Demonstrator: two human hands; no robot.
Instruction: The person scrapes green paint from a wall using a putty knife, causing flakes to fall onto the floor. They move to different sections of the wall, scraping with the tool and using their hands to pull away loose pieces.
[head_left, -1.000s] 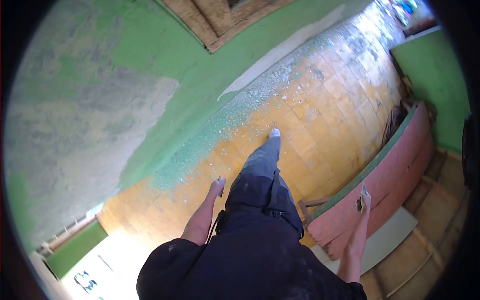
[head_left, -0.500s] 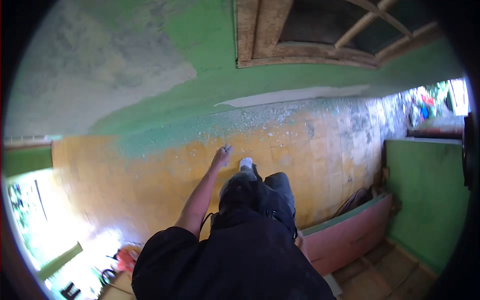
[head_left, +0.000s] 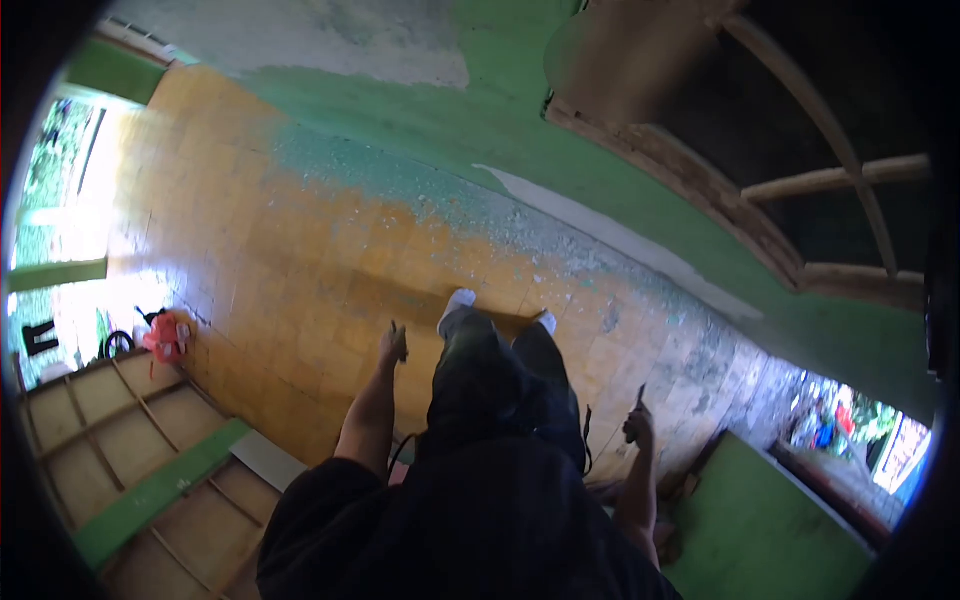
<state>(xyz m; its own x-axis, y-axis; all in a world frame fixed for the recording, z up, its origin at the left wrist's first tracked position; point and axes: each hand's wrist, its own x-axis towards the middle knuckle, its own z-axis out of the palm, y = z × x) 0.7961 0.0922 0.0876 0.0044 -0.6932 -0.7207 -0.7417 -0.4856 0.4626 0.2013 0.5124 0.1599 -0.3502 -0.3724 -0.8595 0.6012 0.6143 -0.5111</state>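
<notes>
A foot could slip from here, I think, because loose chips [head_left: 500, 228] lie on the tiled floor [head_left: 270, 330] along the green wall [head_left: 520, 155], near the white-covered left foot [head_left: 458, 300] and right foot [head_left: 545, 320]. Also, if the right arm swings inward, the point in that hand may scratch the leg. The left hand [head_left: 393, 343] is beside the left leg, with the arm lowered and reaching a little outward; blur hides its fingers — I cannot tell if it is open or holds something. The right hand [head_left: 640, 428] is lower in the view and well out from the body, its forearm nearly in line with the view's height. It seems closed around a thin pointed object [head_left: 642, 394] — maybe a scraper — which stands up from the fist, above the floor and apart from the wall.
</notes>
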